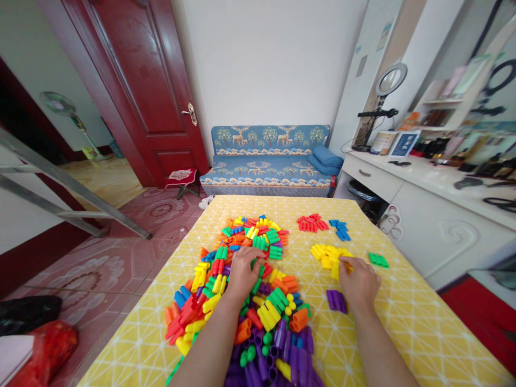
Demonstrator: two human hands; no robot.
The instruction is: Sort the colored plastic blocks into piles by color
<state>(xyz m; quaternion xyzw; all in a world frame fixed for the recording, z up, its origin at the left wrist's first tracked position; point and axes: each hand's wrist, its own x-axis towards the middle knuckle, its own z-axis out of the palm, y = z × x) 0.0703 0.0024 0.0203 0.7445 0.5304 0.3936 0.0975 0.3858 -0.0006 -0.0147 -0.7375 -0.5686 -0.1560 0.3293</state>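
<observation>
My left hand [244,271] reaches into a large mixed pile of plastic building pieces [278,306], each shaped like short joined tubes. Its thumb and fingers are curled together close to green and red pieces; what they grip is mostly hidden. On the right, my right hand [360,283] pinches a yellow building piece [335,270] at the near edge of a small yellow group [325,253]. A purple group [336,301] lies just left of my right wrist. Farther off are a red group [312,223] and a blue group [341,230]. A green piece [378,260] sits beyond my right hand.
The pieces rest on a table with a yellow patterned cloth [153,328]. Past its far edge stands a blue covered sofa [266,161]. A white dresser [427,215] flanks the right side, and a metal ladder [92,209] leans at the left near a red stool [181,176].
</observation>
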